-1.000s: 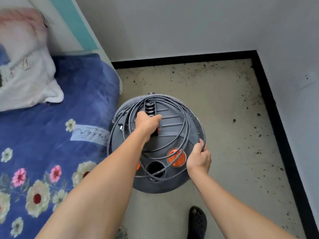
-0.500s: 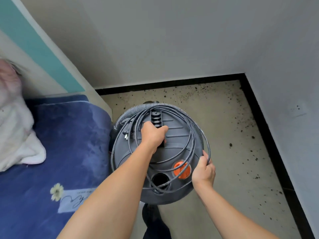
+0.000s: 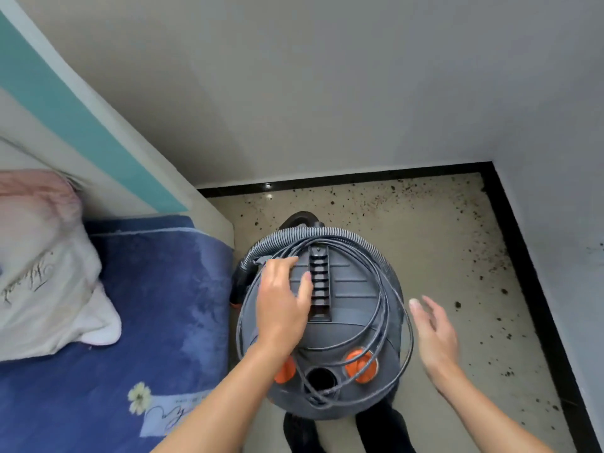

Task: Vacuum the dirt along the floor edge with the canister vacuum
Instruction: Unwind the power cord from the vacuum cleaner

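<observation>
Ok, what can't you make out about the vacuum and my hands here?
Head view:
Vacuum wheels: hidden under its body.
Hose ends: hidden behind the vacuum and left hand.
Right hand: blurred; touching the cord or not is unclear.
Shoes: mostly under the vacuum, cut by bottom edge.

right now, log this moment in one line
left hand: open, atop canister vacuum | right hand: open, beside it | power cord: coiled on top | dirt: along baseboard

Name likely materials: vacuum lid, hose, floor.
Vacuum lid: matte grey plastic, probably; moulded ribs and slotted handle. Hose: flexible ribbed plastic, judging by its corrugations. Floor: glossy beige tile or polished stone; it reflects light, but no joints show to decide.
</observation>
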### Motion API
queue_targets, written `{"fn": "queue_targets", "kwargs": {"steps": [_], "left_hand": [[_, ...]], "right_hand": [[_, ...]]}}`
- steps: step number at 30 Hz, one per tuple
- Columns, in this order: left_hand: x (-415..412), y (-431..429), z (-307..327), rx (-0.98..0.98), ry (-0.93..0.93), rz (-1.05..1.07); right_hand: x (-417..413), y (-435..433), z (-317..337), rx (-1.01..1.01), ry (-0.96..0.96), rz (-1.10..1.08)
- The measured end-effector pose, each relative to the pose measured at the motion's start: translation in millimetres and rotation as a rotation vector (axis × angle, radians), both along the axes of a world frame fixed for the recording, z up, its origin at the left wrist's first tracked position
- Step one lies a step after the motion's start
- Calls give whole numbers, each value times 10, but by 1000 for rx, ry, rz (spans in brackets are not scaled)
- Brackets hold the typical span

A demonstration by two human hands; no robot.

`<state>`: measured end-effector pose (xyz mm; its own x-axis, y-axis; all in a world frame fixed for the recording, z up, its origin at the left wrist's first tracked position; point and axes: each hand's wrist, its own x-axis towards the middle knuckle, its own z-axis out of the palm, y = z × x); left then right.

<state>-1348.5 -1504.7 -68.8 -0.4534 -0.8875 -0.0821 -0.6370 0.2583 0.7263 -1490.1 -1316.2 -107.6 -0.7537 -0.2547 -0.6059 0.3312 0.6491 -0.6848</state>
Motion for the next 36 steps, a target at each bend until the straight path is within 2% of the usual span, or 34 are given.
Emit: {"fn": "queue_targets", "kwargs": {"steps": [1, 2, 3, 5, 6, 7, 10, 12, 14, 17, 20, 22, 26, 28, 30, 33, 36], "left_hand": [[103, -90, 24, -129, -29, 44], [199, -203, 41, -151, -110, 97], [280, -338, -5, -34, -229, 151], [357, -545, -133, 400, -414, 202], [342, -577, -177, 525, -481, 172], [300, -579, -212, 542, -563, 125], [99, -532, -225, 258, -815, 50], [10, -508, -169, 202, -835, 52], [-36, -548, -59, 274, -724, 99], [-177, -708, 293, 451, -310, 153], [-409, -893, 757, 577, -24, 77], [-564, -978, 995, 641, 88, 37], [-873, -1100, 1376, 895, 297, -57], [-1037, -1127, 1504, 1030, 352, -139], [-1237, -1072, 1523, 1074, 346, -216], [-1575, -844, 1334, 971, 285, -199], [-1748, -609, 968, 782, 173, -66]], "right_hand": [[-165, -117, 27, 16, 35, 34], [-312, -266, 23, 31, 39, 97], [-448, -462, 11, 45, 10, 185], [-605, -849, -84, 99, -77, 398], [-634, -1002, -141, 140, -105, 519], [-647, -1124, -185, 208, -97, 664], [-665, -1319, -203, 499, 143, 1078], [-692, -1285, -148, 556, 278, 1136], [-779, -1195, -94, 489, 261, 1008], [-980, -1121, 58, 254, -5, 713], [-1176, -1151, 291, 112, -104, 656], [-1298, -1174, 497, 57, -69, 605], [-1695, -1127, 1030, 37, 254, 526], [-1945, -1072, 1298, -86, 322, 411], [-2164, -982, 1483, -277, 273, 205], [-2340, -766, 1594, -389, 137, -91], [-2442, -483, 1532, -393, -16, -245]]}}
